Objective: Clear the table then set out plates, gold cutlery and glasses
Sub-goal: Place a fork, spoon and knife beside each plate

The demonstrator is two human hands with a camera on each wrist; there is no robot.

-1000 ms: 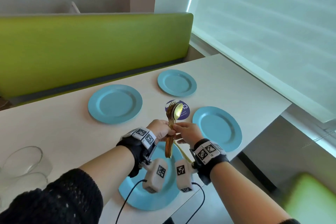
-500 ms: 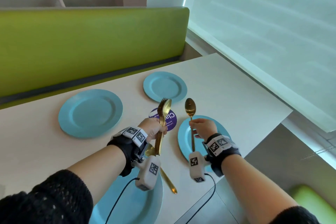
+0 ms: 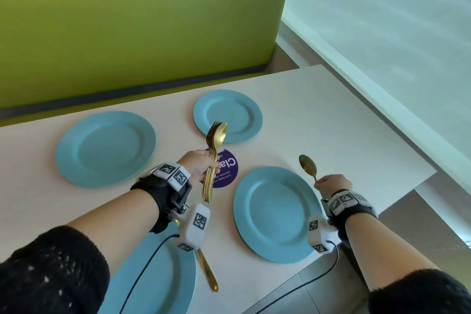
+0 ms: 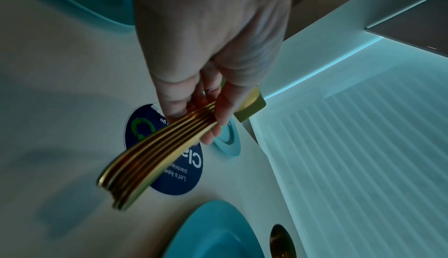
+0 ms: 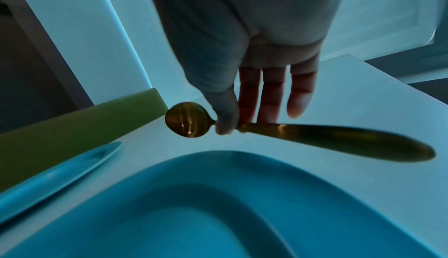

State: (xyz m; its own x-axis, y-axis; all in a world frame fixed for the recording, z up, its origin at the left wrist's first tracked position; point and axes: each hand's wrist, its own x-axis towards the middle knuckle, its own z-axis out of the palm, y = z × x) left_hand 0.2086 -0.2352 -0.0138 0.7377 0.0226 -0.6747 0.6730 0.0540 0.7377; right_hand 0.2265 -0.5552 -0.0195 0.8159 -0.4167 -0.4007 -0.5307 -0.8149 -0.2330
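My left hand (image 3: 207, 167) grips a bundle of gold cutlery (image 3: 213, 158), forks and a spoon, upright above the table's middle; the bundle (image 4: 155, 155) fans out below the fingers in the left wrist view. Thumb and fingers of my right hand (image 3: 321, 182) pinch a single gold spoon (image 3: 308, 167) by its neck, bowl pointing away, just past the right rim of the near right blue plate (image 3: 276, 213). The right wrist view has the spoon (image 5: 188, 119) above that plate (image 5: 194, 204). Another gold piece (image 3: 207, 273) lies on the table beside the near left plate (image 3: 163, 280).
Two more blue plates stand at the far side, a large one (image 3: 104, 148) on the left and a smaller one (image 3: 227, 115) on the right. A round purple sticker (image 3: 226, 172) marks the table's middle. Behind runs a green bench (image 3: 127, 41). The table's right edge (image 3: 397, 178) is close to my right hand.
My right hand drew one spoon out of the bundle and carried it right, from over the near right plate to past its right rim. The left hand still holds the rest.
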